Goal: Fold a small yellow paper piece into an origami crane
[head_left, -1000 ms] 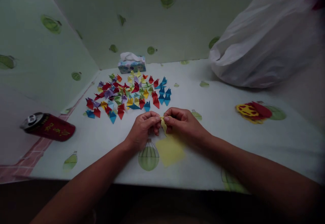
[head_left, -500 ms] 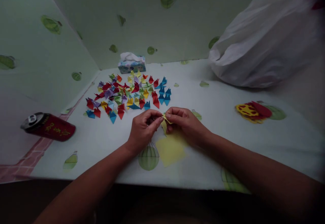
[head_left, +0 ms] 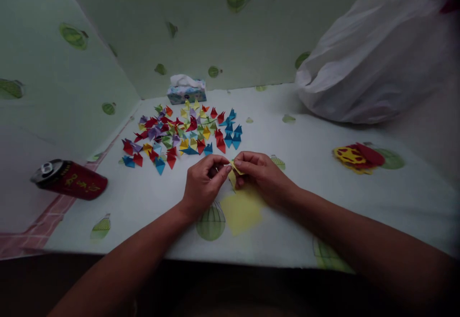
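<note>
Between my two hands is a small folded piece of yellow paper (head_left: 232,179), partly covered by the fingers. My left hand (head_left: 205,179) pinches its left side between thumb and forefinger. The thumb and fingers of my right hand (head_left: 259,170) are closed on its right side. Just below, a flat square sheet of yellow paper (head_left: 241,214) lies on the table. Beyond my hands spreads a cluster of small folded paper figures (head_left: 192,124) in red, blue, yellow, green and purple.
A dark red can (head_left: 74,179) stands at the left. Behind the figures sits a tissue box (head_left: 187,92). A large white plastic bag (head_left: 362,63) fills the back right, with red and yellow cut-out shapes (head_left: 357,158) in front. The table's front edge (head_left: 244,263) runs below my forearms.
Almost nothing differs. Both hands keep their pinch on the yellow folded paper, with at most a tiny shift of the fingers.
</note>
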Available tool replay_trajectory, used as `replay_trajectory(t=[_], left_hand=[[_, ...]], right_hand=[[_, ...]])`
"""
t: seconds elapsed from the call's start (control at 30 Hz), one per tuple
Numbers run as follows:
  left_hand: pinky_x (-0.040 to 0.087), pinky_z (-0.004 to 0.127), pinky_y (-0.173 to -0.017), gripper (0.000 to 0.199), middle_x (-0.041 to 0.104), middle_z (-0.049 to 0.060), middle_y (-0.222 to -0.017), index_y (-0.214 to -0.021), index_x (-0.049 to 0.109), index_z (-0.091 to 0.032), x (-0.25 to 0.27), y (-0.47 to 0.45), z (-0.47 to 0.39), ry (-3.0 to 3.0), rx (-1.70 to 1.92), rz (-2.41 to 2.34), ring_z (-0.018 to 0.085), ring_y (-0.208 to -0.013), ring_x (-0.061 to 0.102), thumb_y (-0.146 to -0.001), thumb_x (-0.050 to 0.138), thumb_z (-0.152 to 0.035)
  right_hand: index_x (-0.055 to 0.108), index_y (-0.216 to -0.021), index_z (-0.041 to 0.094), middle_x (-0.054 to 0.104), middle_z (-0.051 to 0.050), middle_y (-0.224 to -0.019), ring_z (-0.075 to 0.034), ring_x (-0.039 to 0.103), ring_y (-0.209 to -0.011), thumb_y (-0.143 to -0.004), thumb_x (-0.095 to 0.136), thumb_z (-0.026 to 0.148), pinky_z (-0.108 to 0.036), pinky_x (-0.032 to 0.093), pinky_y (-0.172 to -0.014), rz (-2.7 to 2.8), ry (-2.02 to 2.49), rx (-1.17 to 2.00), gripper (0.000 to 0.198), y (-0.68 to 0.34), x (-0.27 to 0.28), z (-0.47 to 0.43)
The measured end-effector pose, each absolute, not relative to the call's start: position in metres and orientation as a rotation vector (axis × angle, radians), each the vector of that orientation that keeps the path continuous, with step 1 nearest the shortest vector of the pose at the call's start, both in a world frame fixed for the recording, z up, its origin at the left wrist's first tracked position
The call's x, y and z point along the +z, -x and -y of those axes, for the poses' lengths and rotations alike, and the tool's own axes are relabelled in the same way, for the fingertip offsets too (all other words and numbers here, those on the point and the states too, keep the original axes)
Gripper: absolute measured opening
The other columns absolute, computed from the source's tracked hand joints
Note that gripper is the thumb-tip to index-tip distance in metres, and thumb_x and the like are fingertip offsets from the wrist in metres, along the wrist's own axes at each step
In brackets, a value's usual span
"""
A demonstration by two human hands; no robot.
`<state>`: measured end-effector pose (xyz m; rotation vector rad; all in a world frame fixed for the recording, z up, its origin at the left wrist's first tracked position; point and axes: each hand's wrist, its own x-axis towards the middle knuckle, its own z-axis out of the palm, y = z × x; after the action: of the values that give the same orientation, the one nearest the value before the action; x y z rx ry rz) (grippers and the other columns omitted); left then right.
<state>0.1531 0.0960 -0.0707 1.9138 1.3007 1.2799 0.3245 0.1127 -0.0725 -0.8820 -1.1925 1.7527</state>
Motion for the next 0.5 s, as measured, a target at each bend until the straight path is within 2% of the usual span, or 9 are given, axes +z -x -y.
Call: replay_trajectory(t=[0.2, 0.5], left_hand=[[0.045, 0.02, -0.053, 0.012, 0.066, 0.0, -0.073, -0.087, 0.068, -0.017, -0.0721, -0.1537, -0.0974, -1.73, 1.244, -1.264, 0.009, -0.057, 0.054, -0.087, 0.067, -0.029], [0.04, 0.018, -0.044, 0.015, 0.06, -0.004, -0.066, -0.085, 0.066, -0.016, -0.0699, -0.1561, -0.098, -1.416, 1.153, -1.178, 0.006, -0.047, 0.05, -0.082, 0.07, -0.03]], right_hand=[[0.056, -0.073, 0.017, 0.054, 0.005, -0.06, -0.008, 0.052, -0.052, -0.074, 0.079, 0.039, -0.024, 0.044, -0.057, 1.168, 0.907, 1.746, 0.032, -0.3239, -0.0733, -0.1107], [0.054, -0.07, 0.017, 0.055, 0.003, -0.063, -0.009, 0.054, -0.056, -0.077, 0.076, 0.041, -0.025, 0.044, -0.058, 1.185, 0.883, 1.78, 0.033, -0.3238, -0.0702, -0.1105]])
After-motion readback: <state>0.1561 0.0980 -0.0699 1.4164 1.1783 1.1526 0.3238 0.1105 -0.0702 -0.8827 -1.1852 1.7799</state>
